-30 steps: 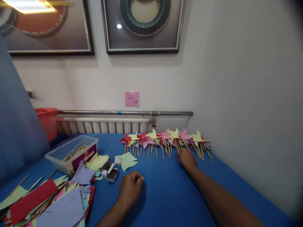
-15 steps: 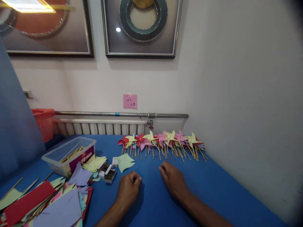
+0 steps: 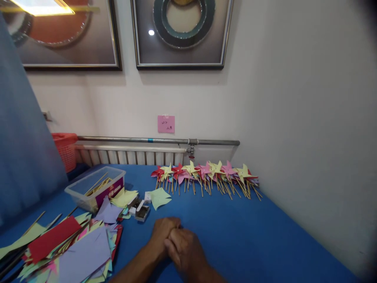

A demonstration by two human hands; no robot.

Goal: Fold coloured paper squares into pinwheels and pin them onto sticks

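Note:
My left hand (image 3: 163, 232) and my right hand (image 3: 186, 244) are closed and pressed together low in the middle of the view, above the blue cloth. The right hand's fingers overlap the left, so whatever is between them, if anything, is hidden. Nearest to them lies a cut pale green paper square (image 3: 160, 198). Beside it sit a small white box (image 3: 147, 197) and an open small box (image 3: 142, 212) with dark contents. Farther back, a row of paper pinwheels (image 3: 216, 168) on wooden sticks lies against the wall side, in red, yellow and pink.
At the left is a clear plastic tub (image 3: 77, 191) holding wooden sticks. In front of it are cut purple paper (image 3: 107, 211) and a stack of coloured paper sheets (image 3: 85, 251). A red basket (image 3: 67, 151) stands by a blue curtain (image 3: 26, 129). Pipes (image 3: 132, 140) run along the wall.
My hands were apart, both closed. The right has moved left and down onto the left hand, and they now touch. The view has shifted slightly, while the pinwheels and papers lie unchanged.

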